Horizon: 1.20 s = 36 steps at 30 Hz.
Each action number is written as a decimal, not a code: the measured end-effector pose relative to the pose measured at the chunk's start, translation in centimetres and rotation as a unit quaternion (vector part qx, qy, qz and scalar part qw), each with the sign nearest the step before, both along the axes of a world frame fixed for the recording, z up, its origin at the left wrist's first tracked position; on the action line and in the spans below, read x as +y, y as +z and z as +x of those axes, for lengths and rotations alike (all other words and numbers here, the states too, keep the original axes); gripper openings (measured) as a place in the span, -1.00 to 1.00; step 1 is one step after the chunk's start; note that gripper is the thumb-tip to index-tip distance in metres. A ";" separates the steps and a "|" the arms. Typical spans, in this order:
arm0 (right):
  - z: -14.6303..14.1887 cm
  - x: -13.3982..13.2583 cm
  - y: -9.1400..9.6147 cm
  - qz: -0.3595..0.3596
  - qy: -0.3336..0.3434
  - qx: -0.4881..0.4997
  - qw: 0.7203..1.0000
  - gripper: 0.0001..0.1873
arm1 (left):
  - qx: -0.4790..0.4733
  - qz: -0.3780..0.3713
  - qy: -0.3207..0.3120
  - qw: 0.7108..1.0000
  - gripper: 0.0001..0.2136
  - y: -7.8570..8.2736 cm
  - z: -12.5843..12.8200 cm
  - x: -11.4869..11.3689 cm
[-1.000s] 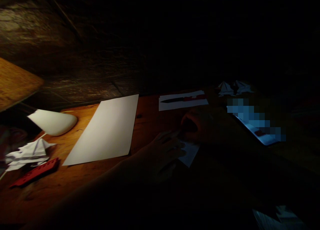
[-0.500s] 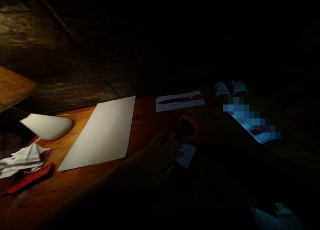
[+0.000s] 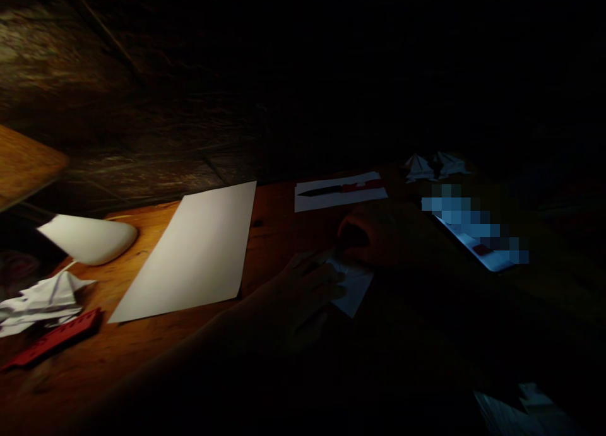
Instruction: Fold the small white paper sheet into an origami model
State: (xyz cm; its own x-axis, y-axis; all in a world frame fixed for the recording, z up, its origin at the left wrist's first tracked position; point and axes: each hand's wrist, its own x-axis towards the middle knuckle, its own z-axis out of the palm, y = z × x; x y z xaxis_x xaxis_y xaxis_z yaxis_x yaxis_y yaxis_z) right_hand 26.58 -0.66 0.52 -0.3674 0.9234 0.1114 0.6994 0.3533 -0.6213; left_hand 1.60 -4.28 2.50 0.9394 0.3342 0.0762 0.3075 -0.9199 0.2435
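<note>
A small folded piece of white paper lies on the dark wooden table between my hands. My left hand rests over its left side, fingers stretched out and lying flat on it. My right hand is curled at the paper's upper edge, thumb and fingers bent into a ring. Its fingertips meet the paper there, though deep shadow blurs the exact contact. The lower corner of the paper sticks out past my left fingertips.
A large white sheet lies to the left. Behind my hands, a red-handled knife rests on smaller white sheets. A lit phone is at right, folded paper shapes behind it. Far left are a white lamp base, folded paper and a red ruler-like strip.
A bit more of the paper's upper part shows between my hands, as the fingers of my right hand have shifted slightly. My left hand stays almost still.
</note>
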 end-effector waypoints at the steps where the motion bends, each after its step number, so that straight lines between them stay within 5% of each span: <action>1: -0.2 -0.1 0.1 0.003 -0.007 -0.003 1.000 -0.71 | 0.003 -0.002 -0.002 1.000 -0.62 0.0 0.0 0.0; 7: -1.0 -0.5 0.1 0.038 -0.062 -0.027 0.997 -0.76 | -0.016 -0.003 0.001 1.000 -0.61 0.1 0.0 -0.1; 20: -0.9 -0.3 0.1 0.022 -0.051 -0.021 0.998 -0.77 | 0.006 -0.007 -0.001 1.000 -0.62 0.2 0.1 -0.1; 36: 0.3 0.1 0.4 -0.003 0.025 -0.002 1.000 -0.66 | -0.003 -0.014 0.002 1.000 -0.63 0.4 0.3 -0.1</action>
